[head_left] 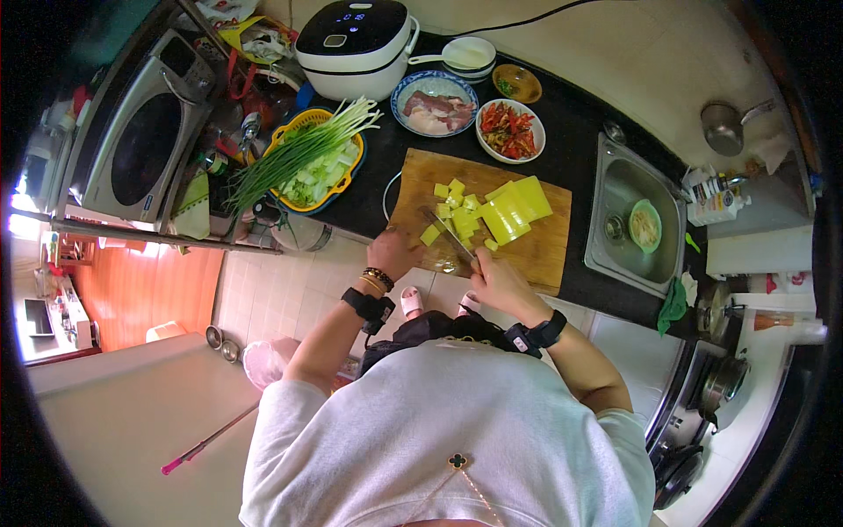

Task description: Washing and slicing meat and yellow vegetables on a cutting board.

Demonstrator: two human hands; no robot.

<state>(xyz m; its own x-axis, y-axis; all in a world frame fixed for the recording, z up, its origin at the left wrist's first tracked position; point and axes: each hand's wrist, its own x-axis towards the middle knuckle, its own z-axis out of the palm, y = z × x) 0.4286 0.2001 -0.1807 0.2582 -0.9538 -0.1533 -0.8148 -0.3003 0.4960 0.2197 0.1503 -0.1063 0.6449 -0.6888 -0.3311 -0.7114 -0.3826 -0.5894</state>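
My right hand [502,283] is closed round the handle of a kitchen knife [453,235]. Its narrow blade points away and to the left, among small cubes [457,200] of a smooth yellow food, perhaps jelly or tofu. Larger uncut yellow slabs [520,209] lie just right of the blade. All of this is on a wooden cutting board [549,250]. At the board's near left corner is my left hand [394,251], fingers curled against the edge; they show only in part.
Behind the board stand a bowl of cut red peppers [510,132], a plate of raw meat [435,104] and a rice cooker [356,44]. Green onions [307,149] top a yellow basket [356,171] at left. The sink [625,256], right, holds a green bowl [645,227].
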